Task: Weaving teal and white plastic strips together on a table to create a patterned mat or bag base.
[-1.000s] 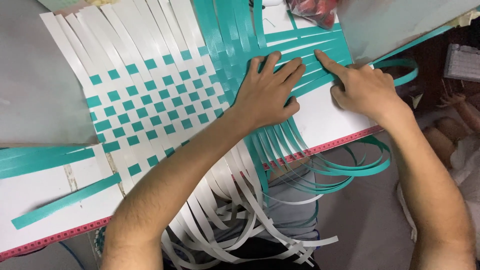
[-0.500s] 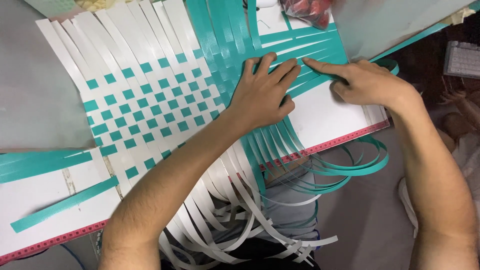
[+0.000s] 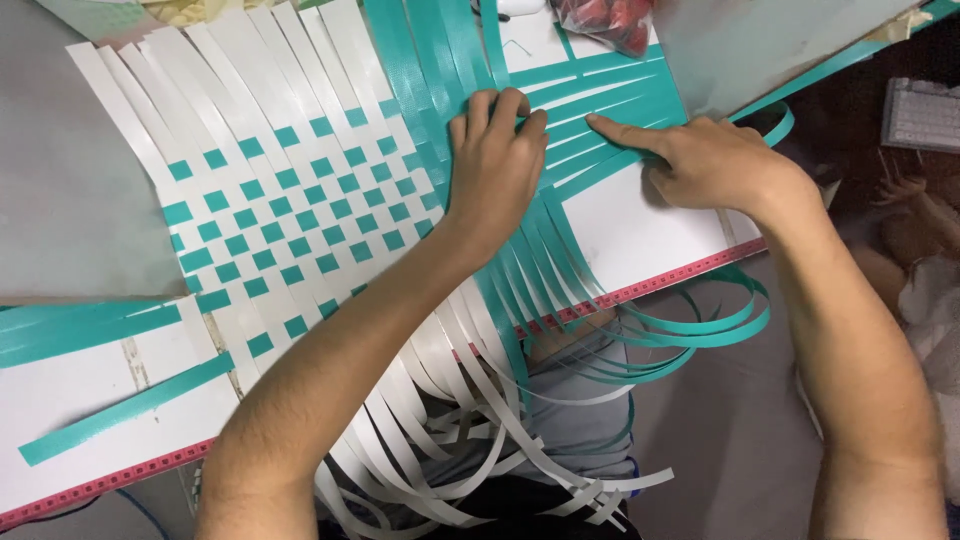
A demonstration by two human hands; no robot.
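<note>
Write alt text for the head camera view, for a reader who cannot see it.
Seen from above, a person's left hand presses flat on a woven mat of white and teal strips while the right hand points its forefinger along a teal strip. The mat lies on a white board, and loose strip ends hang over its near edge.

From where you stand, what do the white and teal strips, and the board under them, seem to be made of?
White strips: probably thin plastic strapping or coated paper, with a smooth, faint sheen; the loose ends curl springily over the edge. Teal strips: seemingly the same flat, flexible stuff, bending in loops without creasing. Board: a rigid white sheet, matte, maybe laminated wood or plastic; I cannot tell which. Both hands, left hand and right hand, press the weave flat.
</note>
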